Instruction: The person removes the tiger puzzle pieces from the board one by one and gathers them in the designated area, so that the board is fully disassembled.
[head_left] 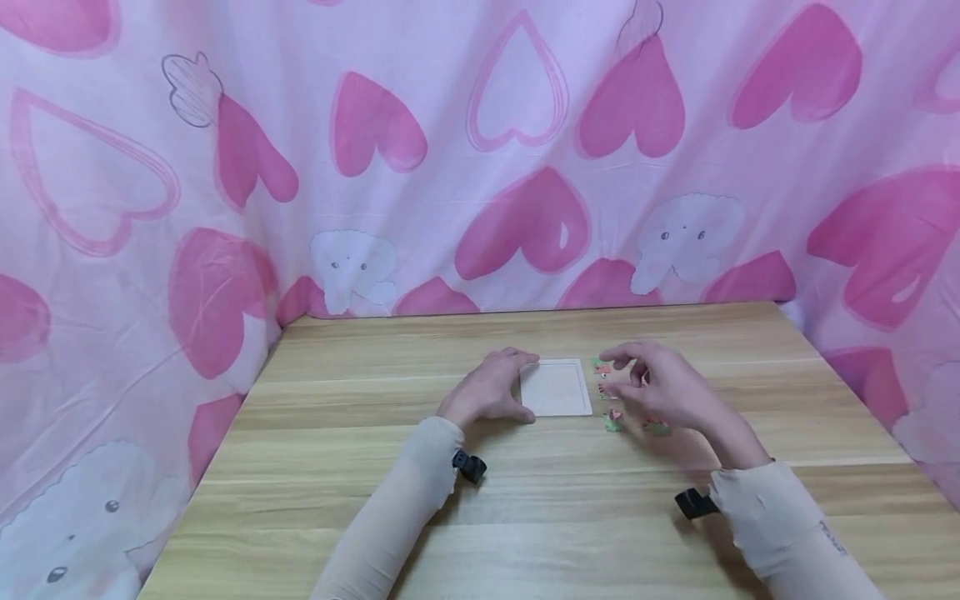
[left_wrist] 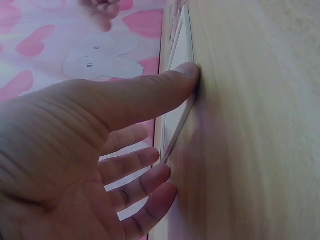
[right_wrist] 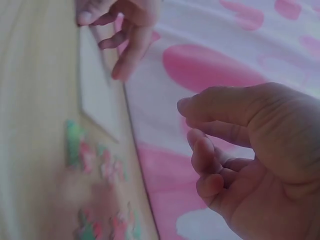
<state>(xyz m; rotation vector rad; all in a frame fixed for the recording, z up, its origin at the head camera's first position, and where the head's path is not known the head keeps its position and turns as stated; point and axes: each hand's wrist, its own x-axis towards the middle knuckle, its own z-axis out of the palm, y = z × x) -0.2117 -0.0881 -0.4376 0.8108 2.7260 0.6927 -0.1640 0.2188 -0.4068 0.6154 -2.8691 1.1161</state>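
A thin white square board (head_left: 555, 389) with a raised rim lies flat on the wooden table. At its left side rests my left hand (head_left: 491, 387), fingers fairly straight, with the thumb by the near corner and the index finger by the far corner. The thumb (left_wrist: 165, 92) touches the board's edge in the left wrist view. Several small red-and-green pieces (head_left: 612, 422), like jigsaw pieces, lie just right of the board. Over them hovers my right hand (head_left: 663, 387), loosely curled, with nothing seen between thumb and fingers. It partly hides the pieces in the head view.
The wooden table (head_left: 300, 500) reaches back to a pink curtain (head_left: 420, 208) printed with hearts and white animal figures. A small black device (head_left: 470, 467) sits at the left wrist, and another (head_left: 696, 503) at the right.
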